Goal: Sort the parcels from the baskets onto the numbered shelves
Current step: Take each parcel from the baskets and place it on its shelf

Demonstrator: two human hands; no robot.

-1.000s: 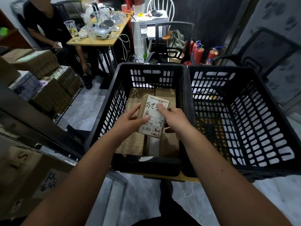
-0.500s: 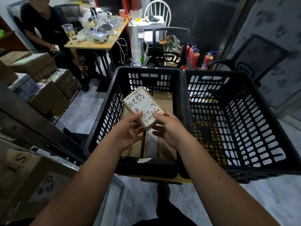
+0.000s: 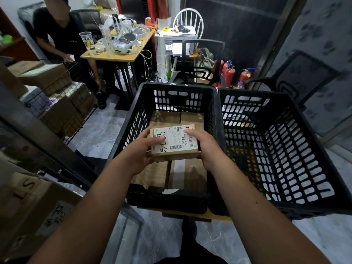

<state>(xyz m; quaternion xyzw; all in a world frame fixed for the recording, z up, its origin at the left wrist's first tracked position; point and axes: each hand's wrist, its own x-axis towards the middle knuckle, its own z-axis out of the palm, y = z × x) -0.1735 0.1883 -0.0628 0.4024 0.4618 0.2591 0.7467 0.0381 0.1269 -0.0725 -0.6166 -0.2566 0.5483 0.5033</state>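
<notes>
- I have a small brown cardboard parcel [image 3: 174, 143] with a white shipping label held between both hands, above the left black slotted plastic basket [image 3: 133, 122].
- My left hand [image 3: 142, 151] grips the parcel's left end, thumb lying across the handwritten digits on top, fingers curled beneath.
- My right hand [image 3: 206, 147] grips the right end, thumb on the label's far corner, the other fingers hidden under the box.
- The parcel sits roughly level, label up, clear of the flat cardboard boxes [image 3: 165, 174] lying in the basket's bottom.
- I judge it light: two relaxed grips carry it with no visible strain.
- It looks stiff, with crisp edges, so it should not sag if I take it by the ends or by the long sides.
- The glossy label may be slick; bare cardboard along the edges is the safer hold.
- One hand should manage it for shelving, pinching across the short width.
- The right black slotted basket [image 3: 285, 149] stands touching the left one; I see no parcel in it.
- A dark metal shelf frame [image 3: 38, 134] stands near left, with boxes on it.
</notes>
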